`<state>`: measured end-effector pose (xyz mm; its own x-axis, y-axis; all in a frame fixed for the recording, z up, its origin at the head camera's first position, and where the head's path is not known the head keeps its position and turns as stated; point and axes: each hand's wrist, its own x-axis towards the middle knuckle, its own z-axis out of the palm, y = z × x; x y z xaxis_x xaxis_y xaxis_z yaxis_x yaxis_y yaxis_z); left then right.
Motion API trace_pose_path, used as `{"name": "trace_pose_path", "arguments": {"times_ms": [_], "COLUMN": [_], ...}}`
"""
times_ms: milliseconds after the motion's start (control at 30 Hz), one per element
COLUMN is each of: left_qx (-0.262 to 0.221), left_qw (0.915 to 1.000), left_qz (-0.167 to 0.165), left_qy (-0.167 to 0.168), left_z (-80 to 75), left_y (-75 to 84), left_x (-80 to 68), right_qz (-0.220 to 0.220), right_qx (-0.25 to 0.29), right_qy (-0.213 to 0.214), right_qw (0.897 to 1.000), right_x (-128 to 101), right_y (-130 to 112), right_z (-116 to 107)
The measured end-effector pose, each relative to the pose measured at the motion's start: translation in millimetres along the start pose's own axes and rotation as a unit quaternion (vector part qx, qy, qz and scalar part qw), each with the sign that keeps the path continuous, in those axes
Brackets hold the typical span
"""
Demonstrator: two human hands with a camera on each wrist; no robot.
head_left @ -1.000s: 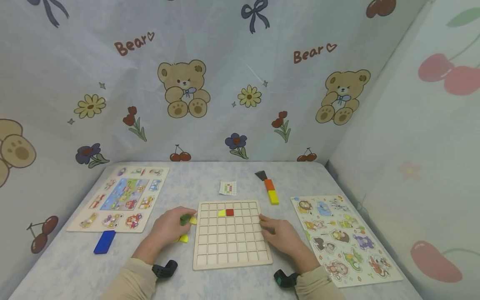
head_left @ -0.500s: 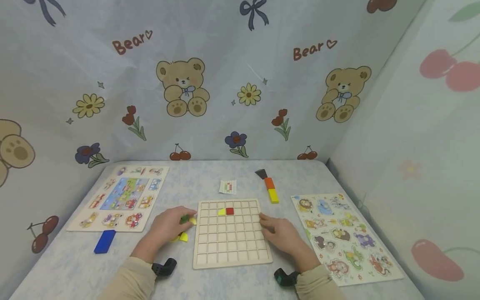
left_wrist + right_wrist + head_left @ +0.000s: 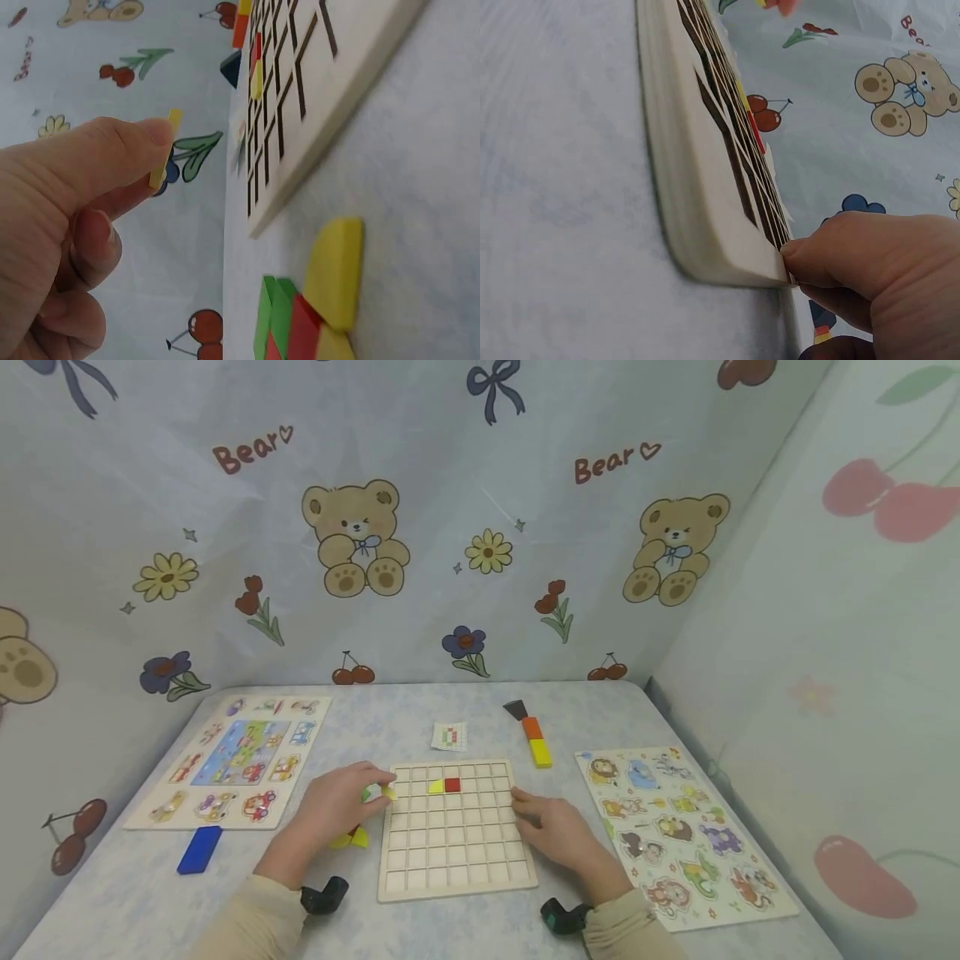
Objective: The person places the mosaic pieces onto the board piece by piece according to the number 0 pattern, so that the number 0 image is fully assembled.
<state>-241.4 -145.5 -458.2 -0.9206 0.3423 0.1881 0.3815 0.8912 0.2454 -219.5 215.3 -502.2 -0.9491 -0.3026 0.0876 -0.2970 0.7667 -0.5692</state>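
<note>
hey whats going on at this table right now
A person sits at a table working on a wooden grid board. The left hand pinches a thin yellow piece just off the board's left edge, above a small pile of yellow, green and red pieces. The right hand rests against the board's right edge. Two cells in the grid are filled, with a yellow piece beside a red one. Picture puzzle boards lie to either side.
</note>
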Motion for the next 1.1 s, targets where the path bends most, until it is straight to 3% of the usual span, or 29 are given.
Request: {"name": "trace_pose_path", "arguments": {"times_ms": [233,367,767,1100], "left_qx": [-0.011,-0.032,-0.037,-0.099], "left_qw": [0.9998,0.9989,0.9965,0.9921], "left_qz": [0.016,0.024,0.037,0.021], "left_qy": [-0.009,-0.024,-0.065,-0.074], "left_z": [5.3,14.2,52.3,60.5], "left_y": [46.9,64.3,74.6,78.9], "left_x": [37.7,56.3,82.6,91.2], "right_qz": [-0.003,-0.024,-0.023,-0.019], "right_qx": [-0.011,-0.025,-0.017,-0.017], "right_qy": [0.002,0.003,-0.007,-0.013], "right_qw": [1.0,0.999,1.0,1.0], "right_x": [-2.1,-0.8,2.6,0.5], "right_y": [3.9,2.5,1.0,5.6], "right_z": [3.0,4.8,5.5,-0.4]}}
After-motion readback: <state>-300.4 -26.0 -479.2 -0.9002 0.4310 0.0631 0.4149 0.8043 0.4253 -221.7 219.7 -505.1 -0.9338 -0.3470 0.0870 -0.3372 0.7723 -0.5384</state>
